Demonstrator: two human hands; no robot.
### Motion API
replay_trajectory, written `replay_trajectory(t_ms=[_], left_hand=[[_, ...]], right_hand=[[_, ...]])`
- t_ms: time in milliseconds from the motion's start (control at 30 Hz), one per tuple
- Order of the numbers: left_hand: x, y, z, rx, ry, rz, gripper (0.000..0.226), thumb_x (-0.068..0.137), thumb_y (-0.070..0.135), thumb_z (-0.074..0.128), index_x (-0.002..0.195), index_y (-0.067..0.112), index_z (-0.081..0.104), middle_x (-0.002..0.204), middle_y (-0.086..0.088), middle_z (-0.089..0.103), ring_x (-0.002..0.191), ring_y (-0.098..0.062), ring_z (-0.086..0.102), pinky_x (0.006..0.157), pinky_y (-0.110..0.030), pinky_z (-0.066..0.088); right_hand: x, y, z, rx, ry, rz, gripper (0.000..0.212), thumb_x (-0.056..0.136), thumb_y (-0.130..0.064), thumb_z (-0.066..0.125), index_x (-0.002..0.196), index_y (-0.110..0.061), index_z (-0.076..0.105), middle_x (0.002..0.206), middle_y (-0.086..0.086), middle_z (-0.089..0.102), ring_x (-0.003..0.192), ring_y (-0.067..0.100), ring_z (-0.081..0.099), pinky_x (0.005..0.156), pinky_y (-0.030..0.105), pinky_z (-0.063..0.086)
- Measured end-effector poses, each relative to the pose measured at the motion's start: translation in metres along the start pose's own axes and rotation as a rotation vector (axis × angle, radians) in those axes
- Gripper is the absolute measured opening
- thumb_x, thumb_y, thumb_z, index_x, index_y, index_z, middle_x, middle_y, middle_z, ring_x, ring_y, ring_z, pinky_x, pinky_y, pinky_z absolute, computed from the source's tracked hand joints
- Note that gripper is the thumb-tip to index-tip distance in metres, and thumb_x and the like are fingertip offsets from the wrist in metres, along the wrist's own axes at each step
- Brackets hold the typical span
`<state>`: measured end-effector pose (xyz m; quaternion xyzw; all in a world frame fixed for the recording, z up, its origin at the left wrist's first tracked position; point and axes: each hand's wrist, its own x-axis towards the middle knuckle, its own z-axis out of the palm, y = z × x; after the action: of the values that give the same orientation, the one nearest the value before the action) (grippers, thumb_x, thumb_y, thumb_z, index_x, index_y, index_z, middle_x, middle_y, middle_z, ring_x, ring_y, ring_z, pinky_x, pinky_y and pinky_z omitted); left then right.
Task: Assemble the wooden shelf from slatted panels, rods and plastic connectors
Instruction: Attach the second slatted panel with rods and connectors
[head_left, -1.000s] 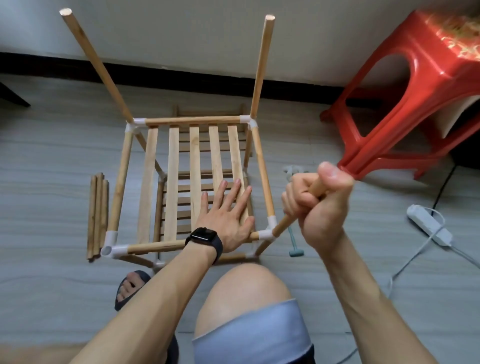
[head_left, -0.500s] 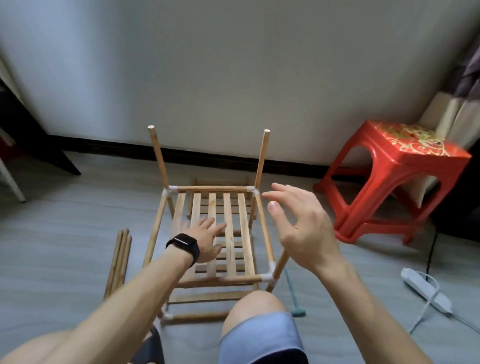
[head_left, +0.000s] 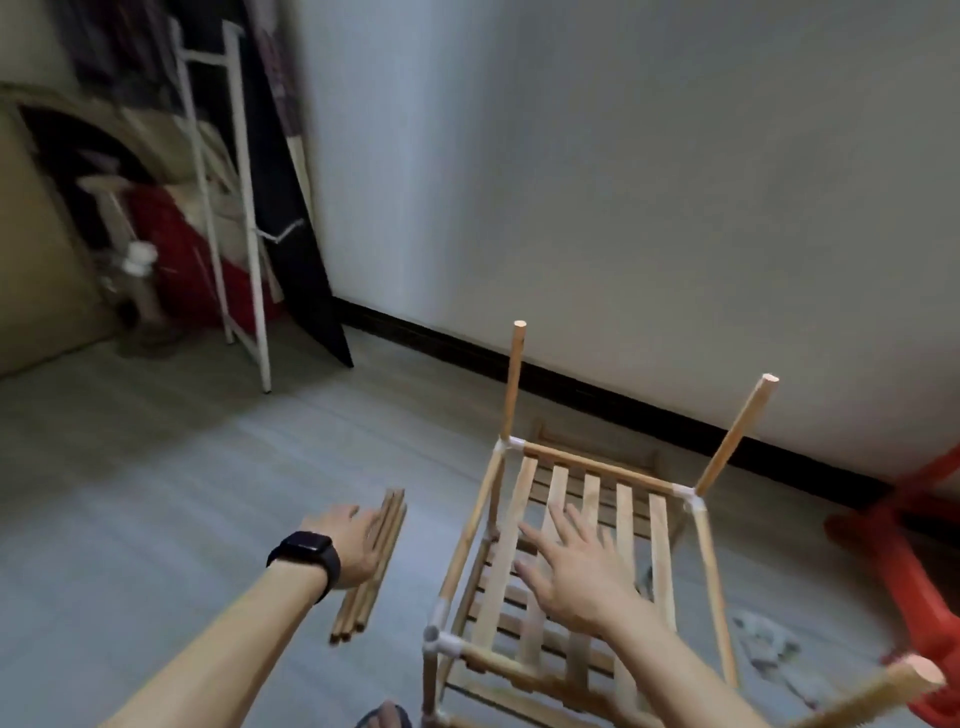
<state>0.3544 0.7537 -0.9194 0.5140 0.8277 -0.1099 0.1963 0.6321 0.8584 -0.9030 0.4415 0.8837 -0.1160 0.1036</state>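
Now the left hand (head_left: 349, 543) is open, right at the loose rods (head_left: 358, 613) on the floor, left of the shelf (head_left: 470, 540). The rods point away from the person. The right hand (head_left: 571, 569) rests open on the slats (head_left: 658, 551), farther off.

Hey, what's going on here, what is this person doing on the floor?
A person is putting together a wooden shelf on the floor. The right hand is spread open over the top slatted panel, and the left hand is stretched out to a bundle of loose rods beside the frame; blur hides whether it grips one. Three upright rods stand in corner connectors; the near-left connector has none yet.
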Motion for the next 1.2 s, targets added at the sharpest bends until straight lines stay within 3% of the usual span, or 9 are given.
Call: replay_trajectory(t_ms=[133,333,533,700,933,1067,1200], left_hand=[[0.017,-0.022,0.063,-0.063,-0.161,-0.084,0.066,0.100,0.047,0.042,0.158,0.029,0.018,0.165,-0.007,0.016,0.150,-0.027,0.022,0.120,-0.046,0.025],[0.048,-0.014,0.128,-0.125,-0.245,-0.075,0.062,0.097,0.043,0.044,0.154,0.024,0.029,0.161,-0.004,0.028,0.142,-0.029,0.036,0.114,-0.044,0.035],[0.092,-0.001,0.176,-0.147,-0.297,-0.082,0.059,0.100,0.038,0.040,0.156,0.026,0.027,0.164,-0.004,0.021,0.147,-0.027,0.027,0.115,-0.044,0.033],[0.120,0.004,0.199,-0.143,-0.230,-0.122,0.046,0.101,0.028,0.038,0.146,0.021,0.039,0.151,-0.011,0.037,0.134,-0.032,0.043,0.104,-0.043,0.044],[0.125,0.013,0.211,-0.123,-0.078,-0.224,0.036,0.100,0.014,0.038,0.135,0.015,0.043,0.123,-0.011,0.059,0.114,-0.031,0.058,0.089,-0.037,0.049],[0.120,0.018,0.213,-0.346,-0.207,-0.343,0.065,0.091,0.024,0.056,0.147,0.014,0.024,0.116,-0.010,0.064,0.102,-0.030,0.063,0.080,-0.037,0.053],[0.109,0.011,0.192,-1.120,-0.493,-0.312,0.054,0.083,0.021,0.065,0.135,0.021,0.049,0.087,-0.002,0.070,0.071,-0.017,0.064,0.071,-0.030,0.049]], right_hand=[[0.031,-0.002,0.031,0.003,0.012,0.001,0.064,0.094,-0.075,0.010,0.153,-0.054,-0.006,0.164,-0.004,-0.023,0.148,0.019,-0.028,0.122,0.053,-0.010],[0.045,-0.006,0.062,-0.021,0.060,0.033,0.057,0.092,-0.076,-0.001,0.142,-0.061,-0.025,0.162,-0.007,-0.026,0.145,0.016,-0.033,0.121,0.051,-0.014],[0.048,-0.006,0.066,0.017,0.096,0.019,0.066,0.088,-0.078,-0.003,0.149,-0.056,-0.018,0.166,-0.010,-0.010,0.150,0.015,-0.026,0.123,0.051,-0.010],[0.052,-0.003,0.071,0.046,0.124,0.021,0.066,0.091,-0.079,0.004,0.151,-0.056,-0.010,0.167,-0.011,0.005,0.151,0.014,-0.020,0.123,0.053,-0.006],[0.051,-0.005,0.069,0.093,0.147,0.006,0.071,0.088,-0.079,0.004,0.154,-0.052,0.000,0.165,-0.009,0.019,0.153,0.014,-0.013,0.124,0.054,-0.002],[0.052,-0.005,0.072,0.105,0.163,0.009,0.070,0.090,-0.078,0.008,0.154,-0.052,0.005,0.162,-0.008,0.027,0.154,0.015,-0.008,0.124,0.054,0.001],[0.051,-0.005,0.072,0.106,0.171,0.006,0.069,0.090,-0.077,0.009,0.154,-0.052,0.006,0.160,-0.008,0.032,0.154,0.016,-0.006,0.124,0.053,0.000]])
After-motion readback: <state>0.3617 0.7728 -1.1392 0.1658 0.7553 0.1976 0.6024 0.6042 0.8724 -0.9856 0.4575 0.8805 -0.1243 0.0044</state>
